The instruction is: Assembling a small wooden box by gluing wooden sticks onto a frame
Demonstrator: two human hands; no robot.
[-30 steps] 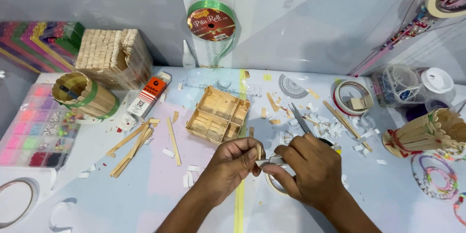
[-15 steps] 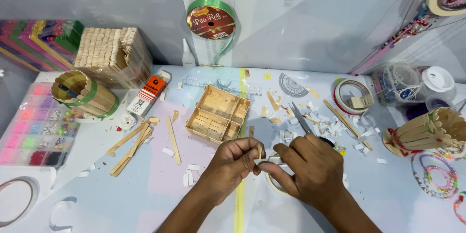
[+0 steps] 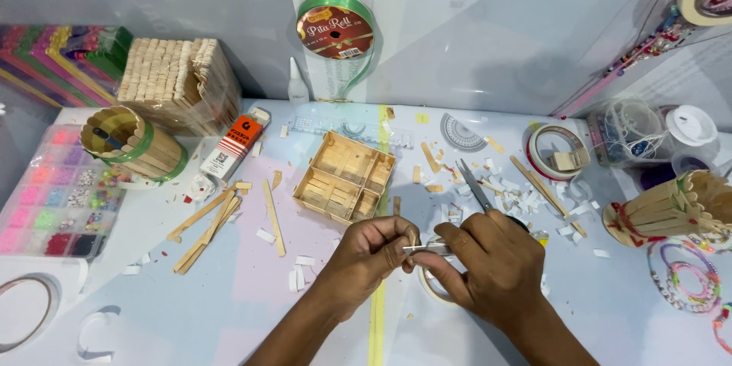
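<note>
Hands meet above the worktop (image 3: 534, 320): left hand (image 3: 366, 255) and right hand (image 3: 488, 263) pinch a thin strip (image 3: 419, 248) between fingers, near a partitioned stick tray (image 3: 345, 175) and scissors (image 3: 474, 185).

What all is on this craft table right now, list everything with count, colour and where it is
stick tray: one, pale wood, table centre.
loose sticks: several, pale wood, left of the tray.
stick cup: one, wood with green band, left.
stick bundle: one wrapped block, pale wood, back left.
glue tube: one, orange and white, beside the bundle.
bead box: one, clear with pink and mixed beads, far left.
ribbon spool: one, green, on the wall.
scissors: one, metal, behind the right hand.
tape roll: one, white, right of centre.
paper scraps: many, white, around the scissors.
stick holder: one, wood, far right.
left hand: pinching a small pale strip.
right hand: pinching the same strip.
</note>
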